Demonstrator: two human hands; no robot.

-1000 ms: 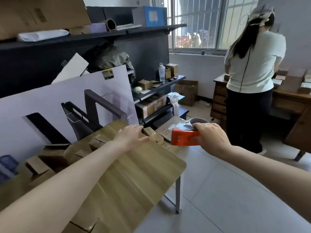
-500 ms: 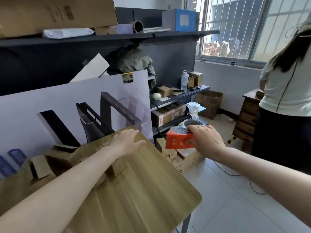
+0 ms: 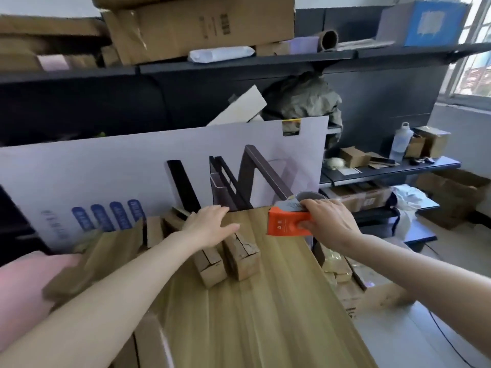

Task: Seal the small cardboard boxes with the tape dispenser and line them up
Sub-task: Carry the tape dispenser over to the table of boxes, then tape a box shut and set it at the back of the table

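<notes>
Small boxes [image 3: 240, 258], two of them, lie side by side and touching on the far middle of the wooden table [image 3: 265, 328]. Their top flaps look creased; whether any tape is on them I can't tell (too much blur). The left hand [image 3: 210, 227] lies flat on their far ends, fingers straight and close together, gripping nothing, so those ends are hidden.

The right hand [image 3: 329, 224] is curled round the orange tape dispenser [image 3: 285, 224], held over the table's far right corner, just right of the boxes and apart from them. Its grey tape roll [image 3: 309, 197] pokes up behind the knuckles, partly covered. The dispenser's face has a small white warning mark + a line of print, too small to read.

More cardboard [image 3: 106, 251] lies at left, blurred, shape unclear. Behind stands a white board [image 3: 119, 168] w/ blue lettering, unreadable. A big carton [image 3: 199, 25] on the shelf [image 3: 265, 65] up top has dark print, also illegible, and is cut off by the frame.
</notes>
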